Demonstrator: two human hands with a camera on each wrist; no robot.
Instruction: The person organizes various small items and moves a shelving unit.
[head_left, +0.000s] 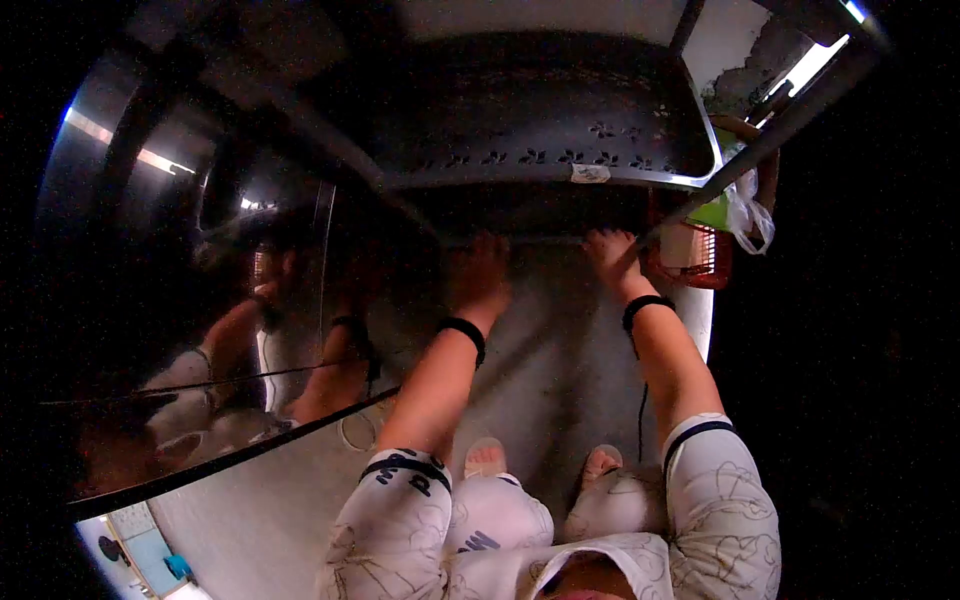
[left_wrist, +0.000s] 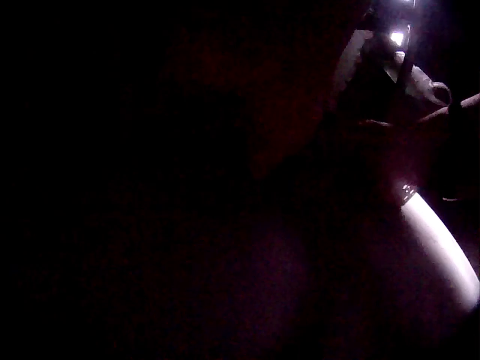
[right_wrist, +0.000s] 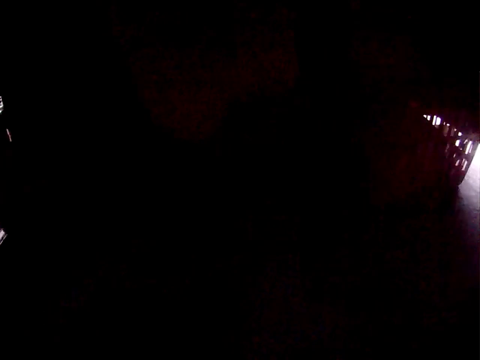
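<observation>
Both hands reach forward and down beneath the dark shelf point(head_left: 500, 150), which has flower-shaped cutouts along its front. My left hand point(head_left: 482, 275) is dim and blurred, its fingertips near the thin lower bar point(head_left: 550, 240) of the rack. Farther right, my right hand point(head_left: 615, 260) has its fingertips right at that bar, close to the red basket point(head_left: 710, 258). Shadow hides how the fingers of either hand lie, so I cannot tell whether they grip anything. Both wrist views are almost black around the hands.
A glossy dark cabinet or appliance front point(head_left: 250, 300) stands at the left, reflecting the arms. Beside the rack's right post hang a clear plastic bag point(head_left: 748, 215) and something green point(head_left: 712, 212). Grey floor point(head_left: 540, 370) lies between the feet and the rack.
</observation>
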